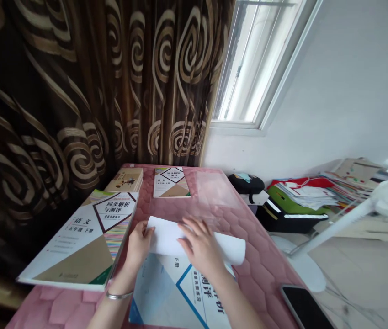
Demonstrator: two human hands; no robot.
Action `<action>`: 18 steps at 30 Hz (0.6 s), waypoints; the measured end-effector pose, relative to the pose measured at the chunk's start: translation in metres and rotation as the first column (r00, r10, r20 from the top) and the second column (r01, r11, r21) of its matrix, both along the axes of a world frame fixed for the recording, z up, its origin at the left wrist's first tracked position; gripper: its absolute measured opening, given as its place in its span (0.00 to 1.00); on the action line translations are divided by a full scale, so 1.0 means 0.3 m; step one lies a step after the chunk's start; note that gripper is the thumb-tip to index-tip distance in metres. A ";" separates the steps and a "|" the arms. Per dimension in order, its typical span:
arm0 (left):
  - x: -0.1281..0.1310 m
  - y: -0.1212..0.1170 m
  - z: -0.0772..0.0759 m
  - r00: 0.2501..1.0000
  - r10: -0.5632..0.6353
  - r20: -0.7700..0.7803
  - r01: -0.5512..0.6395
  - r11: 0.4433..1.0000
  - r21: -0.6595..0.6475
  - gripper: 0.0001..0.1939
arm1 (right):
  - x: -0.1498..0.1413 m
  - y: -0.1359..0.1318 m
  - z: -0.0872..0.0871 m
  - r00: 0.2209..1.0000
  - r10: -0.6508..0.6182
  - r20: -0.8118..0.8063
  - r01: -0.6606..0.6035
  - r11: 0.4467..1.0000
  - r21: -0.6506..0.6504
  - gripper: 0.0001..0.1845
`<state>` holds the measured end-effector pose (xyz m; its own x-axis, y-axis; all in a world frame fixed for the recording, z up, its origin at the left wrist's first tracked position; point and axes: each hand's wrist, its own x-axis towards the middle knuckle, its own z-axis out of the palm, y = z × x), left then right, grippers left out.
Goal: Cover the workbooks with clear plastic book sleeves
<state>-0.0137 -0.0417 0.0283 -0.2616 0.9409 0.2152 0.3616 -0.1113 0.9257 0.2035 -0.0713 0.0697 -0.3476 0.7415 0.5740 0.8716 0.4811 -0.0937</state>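
Even pressure along the curled white sheet (167,239)

Best pinched lightly at its left end and pressed evenly, to avoid a crooked crease. Clamped there by the left hand (139,243); under the loosely spread, ungripping right hand (202,244) farther along. Lying over the blue workbook (161,292), between the pink-covered table (262,283)'s left and right edges.

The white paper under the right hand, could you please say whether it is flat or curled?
Curled: the white paper has a rounded right end, past the right hand.
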 end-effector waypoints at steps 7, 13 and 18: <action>0.001 0.094 0.038 0.943 0.116 -0.311 -0.159 0.980 -0.116 0.10 | -0.117 0.062 -0.138 0.998 0.032 -0.045 -0.033 0.999 -0.021 0.19; 0.042 0.364 0.061 0.913 0.104 -0.394 -0.255 0.899 -0.355 0.17 | -0.096 0.023 -0.127 0.995 0.000 -0.102 0.007 0.997 0.072 0.16; 0.066 0.506 0.060 0.912 0.043 -0.409 -0.239 0.865 -0.442 0.21 | -0.123 0.004 -0.123 0.989 -0.033 -0.141 0.044 0.996 0.075 0.14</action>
<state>0.0060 0.1101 0.0463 -0.3914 0.9100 -0.1367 0.6657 0.3825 0.6407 0.1665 -0.0702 0.0328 -0.2323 0.7038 0.6713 0.8705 0.4584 -0.1794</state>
